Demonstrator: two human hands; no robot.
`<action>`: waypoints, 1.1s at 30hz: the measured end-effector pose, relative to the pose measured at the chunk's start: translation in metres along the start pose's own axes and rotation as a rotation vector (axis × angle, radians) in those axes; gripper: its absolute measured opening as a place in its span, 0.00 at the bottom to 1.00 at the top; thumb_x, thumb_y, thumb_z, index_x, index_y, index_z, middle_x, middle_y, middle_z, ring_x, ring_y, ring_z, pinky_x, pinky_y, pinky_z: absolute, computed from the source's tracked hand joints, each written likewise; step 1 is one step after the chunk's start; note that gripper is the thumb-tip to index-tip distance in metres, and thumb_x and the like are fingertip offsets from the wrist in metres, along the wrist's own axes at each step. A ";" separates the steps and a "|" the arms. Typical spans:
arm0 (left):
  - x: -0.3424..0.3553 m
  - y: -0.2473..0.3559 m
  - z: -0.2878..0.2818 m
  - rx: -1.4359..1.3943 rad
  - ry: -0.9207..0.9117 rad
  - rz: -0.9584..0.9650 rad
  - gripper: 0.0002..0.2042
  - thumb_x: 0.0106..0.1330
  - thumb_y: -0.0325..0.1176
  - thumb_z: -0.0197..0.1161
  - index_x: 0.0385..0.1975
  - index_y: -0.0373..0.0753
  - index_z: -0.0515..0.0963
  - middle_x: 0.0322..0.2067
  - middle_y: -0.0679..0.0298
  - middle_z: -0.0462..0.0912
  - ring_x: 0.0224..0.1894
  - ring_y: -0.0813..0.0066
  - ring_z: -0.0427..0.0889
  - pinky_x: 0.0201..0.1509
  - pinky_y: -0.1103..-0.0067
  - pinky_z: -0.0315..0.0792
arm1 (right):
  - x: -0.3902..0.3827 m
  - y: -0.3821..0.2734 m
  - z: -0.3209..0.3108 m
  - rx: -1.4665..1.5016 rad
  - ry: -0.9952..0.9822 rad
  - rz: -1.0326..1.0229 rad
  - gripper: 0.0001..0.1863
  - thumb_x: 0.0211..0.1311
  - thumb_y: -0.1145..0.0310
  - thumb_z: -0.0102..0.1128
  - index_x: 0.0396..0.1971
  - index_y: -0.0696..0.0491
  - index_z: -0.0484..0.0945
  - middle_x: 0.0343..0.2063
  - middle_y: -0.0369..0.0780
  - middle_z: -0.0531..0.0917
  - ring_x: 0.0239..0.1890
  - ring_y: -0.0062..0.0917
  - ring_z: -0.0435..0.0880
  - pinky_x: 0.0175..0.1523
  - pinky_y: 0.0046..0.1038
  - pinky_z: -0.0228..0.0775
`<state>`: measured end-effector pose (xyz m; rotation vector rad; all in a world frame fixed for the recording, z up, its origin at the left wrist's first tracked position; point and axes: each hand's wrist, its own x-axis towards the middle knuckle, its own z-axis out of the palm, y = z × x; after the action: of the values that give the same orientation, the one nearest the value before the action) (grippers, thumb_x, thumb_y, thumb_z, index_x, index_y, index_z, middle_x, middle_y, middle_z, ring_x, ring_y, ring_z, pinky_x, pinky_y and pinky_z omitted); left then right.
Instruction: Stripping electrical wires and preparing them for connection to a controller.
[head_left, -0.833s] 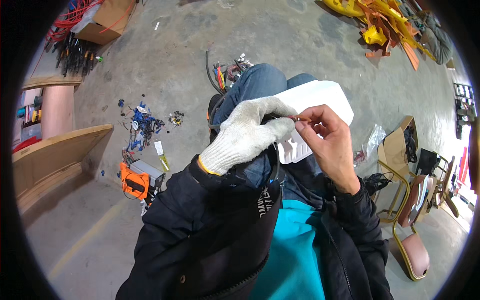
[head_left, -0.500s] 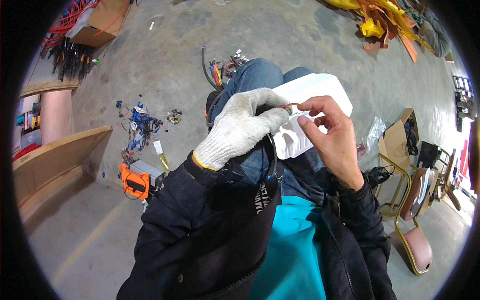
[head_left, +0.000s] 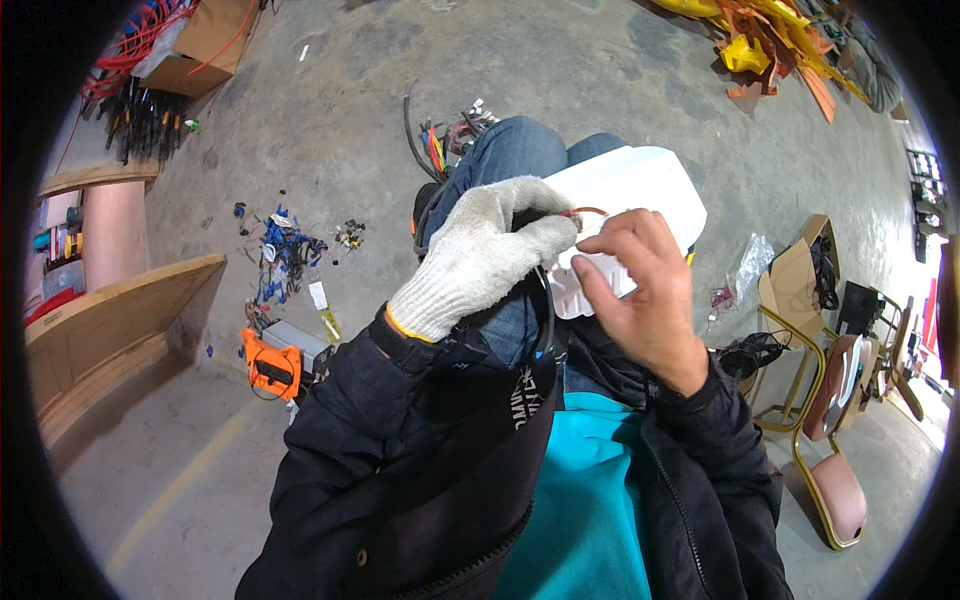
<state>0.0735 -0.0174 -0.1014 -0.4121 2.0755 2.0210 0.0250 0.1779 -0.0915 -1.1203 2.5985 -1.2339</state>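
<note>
My left hand, in a white knitted glove, is closed in a pinch on a thin bundle of wires above my lap. A reddish-brown wire curves out past the fingertips. My bare right hand is just to the right, thumb and forefinger a little apart near the wire ends, with nothing visible between them. Beneath both hands a white moulded plastic piece rests across my thighs, partly covered by the right hand. A black cable hangs below the glove.
Beyond my left knee lie cut cables. On the floor at left are blue scraps, an orange-and-grey device and a wooden panel. A folding chair and cardboard box stand at right.
My right hand has let go of the reddish-brown wire and moved slightly down and left. The wire now curls free above it. The gloved left hand has stayed in place.
</note>
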 end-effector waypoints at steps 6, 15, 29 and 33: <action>0.000 0.000 -0.003 0.005 -0.047 -0.055 0.12 0.67 0.34 0.66 0.44 0.32 0.84 0.33 0.67 0.85 0.35 0.82 0.79 0.42 0.81 0.73 | 0.024 0.005 -0.025 -0.008 0.034 -0.029 0.15 0.54 0.77 0.72 0.43 0.54 0.84 0.36 0.40 0.82 0.41 0.35 0.80 0.43 0.33 0.73; 0.000 -0.006 -0.002 0.078 -0.037 0.064 0.11 0.67 0.33 0.65 0.42 0.32 0.84 0.33 0.66 0.85 0.36 0.82 0.79 0.43 0.80 0.74 | 0.033 0.005 -0.020 -0.115 -0.043 -0.181 0.13 0.50 0.78 0.74 0.37 0.52 0.84 0.35 0.37 0.81 0.39 0.34 0.78 0.42 0.34 0.73; -0.002 0.000 -0.002 0.147 -0.049 0.050 0.12 0.66 0.34 0.66 0.42 0.32 0.84 0.33 0.63 0.86 0.38 0.79 0.81 0.46 0.78 0.74 | 0.029 0.001 -0.015 -0.057 -0.034 -0.069 0.08 0.49 0.77 0.74 0.30 0.55 0.84 0.30 0.38 0.81 0.36 0.35 0.77 0.40 0.35 0.70; -0.004 0.005 -0.002 0.166 -0.044 0.007 0.12 0.66 0.33 0.66 0.43 0.32 0.84 0.34 0.63 0.86 0.38 0.79 0.81 0.46 0.77 0.75 | 0.028 -0.001 -0.014 -0.032 -0.061 0.016 0.06 0.51 0.75 0.73 0.29 0.56 0.84 0.28 0.40 0.80 0.35 0.36 0.77 0.39 0.35 0.69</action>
<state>0.0757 -0.0191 -0.0957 -0.3274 2.1989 1.8257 0.0003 0.1688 -0.0742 -1.1217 2.5856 -1.1407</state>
